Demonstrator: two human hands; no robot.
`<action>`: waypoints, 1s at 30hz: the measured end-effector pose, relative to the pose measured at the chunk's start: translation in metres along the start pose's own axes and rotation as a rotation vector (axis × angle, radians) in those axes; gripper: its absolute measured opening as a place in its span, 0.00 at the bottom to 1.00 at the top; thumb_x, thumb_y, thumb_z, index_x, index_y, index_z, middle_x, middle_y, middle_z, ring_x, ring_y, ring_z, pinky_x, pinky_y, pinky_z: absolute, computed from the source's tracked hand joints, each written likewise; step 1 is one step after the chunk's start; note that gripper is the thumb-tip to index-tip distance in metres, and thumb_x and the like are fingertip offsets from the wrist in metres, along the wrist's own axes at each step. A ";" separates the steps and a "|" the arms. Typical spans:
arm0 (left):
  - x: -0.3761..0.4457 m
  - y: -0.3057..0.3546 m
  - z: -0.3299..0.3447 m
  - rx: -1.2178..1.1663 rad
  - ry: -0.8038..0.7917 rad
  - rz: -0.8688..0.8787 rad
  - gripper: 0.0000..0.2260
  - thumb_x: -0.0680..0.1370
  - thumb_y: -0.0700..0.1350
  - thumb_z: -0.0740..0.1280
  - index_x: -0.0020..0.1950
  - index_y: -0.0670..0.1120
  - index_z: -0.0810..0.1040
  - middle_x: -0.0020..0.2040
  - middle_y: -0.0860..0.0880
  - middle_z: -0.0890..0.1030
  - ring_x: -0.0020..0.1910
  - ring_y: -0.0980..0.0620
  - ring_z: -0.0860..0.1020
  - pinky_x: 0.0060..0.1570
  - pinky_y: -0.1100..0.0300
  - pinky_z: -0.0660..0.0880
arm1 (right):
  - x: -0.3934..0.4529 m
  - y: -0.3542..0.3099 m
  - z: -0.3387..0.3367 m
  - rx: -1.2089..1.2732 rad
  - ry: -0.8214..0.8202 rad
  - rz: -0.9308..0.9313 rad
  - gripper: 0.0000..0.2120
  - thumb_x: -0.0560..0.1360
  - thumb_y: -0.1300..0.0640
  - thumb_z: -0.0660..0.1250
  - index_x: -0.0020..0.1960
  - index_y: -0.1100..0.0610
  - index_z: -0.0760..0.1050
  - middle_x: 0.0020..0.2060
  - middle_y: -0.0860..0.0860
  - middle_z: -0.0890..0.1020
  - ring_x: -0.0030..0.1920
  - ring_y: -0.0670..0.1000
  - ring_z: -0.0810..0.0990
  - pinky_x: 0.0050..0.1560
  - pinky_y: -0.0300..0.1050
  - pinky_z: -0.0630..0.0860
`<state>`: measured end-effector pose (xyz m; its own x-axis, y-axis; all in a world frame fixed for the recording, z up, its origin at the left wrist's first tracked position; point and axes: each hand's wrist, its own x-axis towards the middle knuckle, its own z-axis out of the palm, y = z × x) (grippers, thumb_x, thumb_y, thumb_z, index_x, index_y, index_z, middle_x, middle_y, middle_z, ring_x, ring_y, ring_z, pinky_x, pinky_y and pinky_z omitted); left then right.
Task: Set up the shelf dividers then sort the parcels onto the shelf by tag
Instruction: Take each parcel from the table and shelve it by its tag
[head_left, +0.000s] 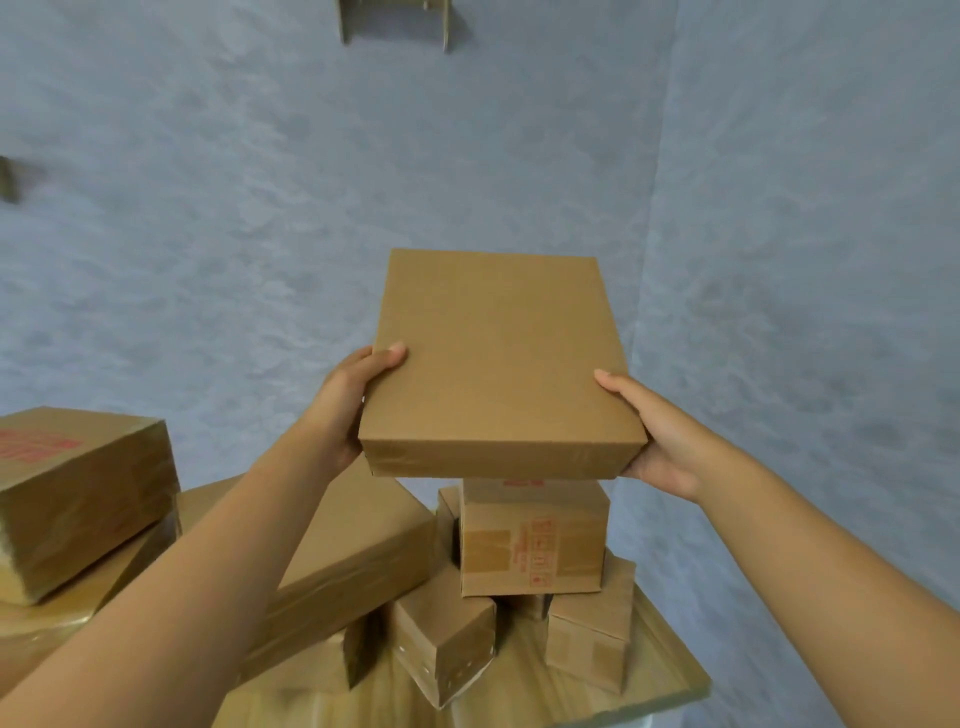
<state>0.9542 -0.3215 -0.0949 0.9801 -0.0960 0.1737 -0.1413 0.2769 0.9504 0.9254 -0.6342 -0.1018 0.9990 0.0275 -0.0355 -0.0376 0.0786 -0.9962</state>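
A: What are the fingers doing?

B: The left hand (347, 402) curls round the left edge of a flat parcel (498, 358), thumb on top and the other fingers hidden underneath. The right hand (657, 441) clasps the near right corner the same way, thumb lying along the top edge.

A: And the parcel itself?

B: Plain brown cardboard, shallow and rectangular, its top face bare, with clear tape along the near side. It is held up in the air between both hands, in front of a blue-grey wall (208, 234) and above the pile.

A: How many more below?

B: I count at least six on the wooden table (660, 680): a box with red lettering (78, 493) at far left, a long box (358, 561) lying tilted, a printed box (535, 540) directly under the held one, a small taped box (447, 644) at the front, another (592, 623) at right, and one flat under the left stack. Some are partly hidden, so the count is uncertain.

A: Anything on the wall?

B: Two cardboard-coloured fixtures, one at top (395, 23), one at the left edge (8, 179)
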 end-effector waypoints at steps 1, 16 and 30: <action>-0.002 0.001 -0.001 0.016 -0.022 0.010 0.25 0.72 0.55 0.72 0.66 0.45 0.78 0.60 0.44 0.83 0.55 0.45 0.84 0.48 0.53 0.80 | -0.002 -0.001 0.000 0.033 -0.010 -0.005 0.16 0.74 0.40 0.70 0.57 0.47 0.80 0.49 0.50 0.88 0.45 0.49 0.87 0.38 0.46 0.81; -0.044 0.038 0.110 0.312 -0.179 0.058 0.41 0.74 0.59 0.72 0.81 0.53 0.54 0.74 0.54 0.70 0.69 0.45 0.73 0.66 0.42 0.72 | -0.020 -0.011 0.078 -0.779 0.589 -0.721 0.57 0.65 0.37 0.76 0.81 0.53 0.47 0.73 0.52 0.61 0.73 0.55 0.64 0.69 0.58 0.69; -0.020 0.011 0.090 0.068 0.333 0.180 0.38 0.65 0.55 0.81 0.64 0.48 0.60 0.53 0.52 0.77 0.48 0.57 0.79 0.37 0.62 0.76 | -0.027 0.030 0.111 -0.988 0.225 -0.952 0.42 0.73 0.49 0.72 0.80 0.49 0.52 0.75 0.45 0.58 0.75 0.50 0.60 0.71 0.53 0.69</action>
<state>0.9208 -0.4026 -0.0643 0.9288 0.2676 0.2563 -0.3130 0.1964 0.9292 0.8950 -0.5215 -0.1218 0.6165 0.1946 0.7629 0.5902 -0.7556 -0.2841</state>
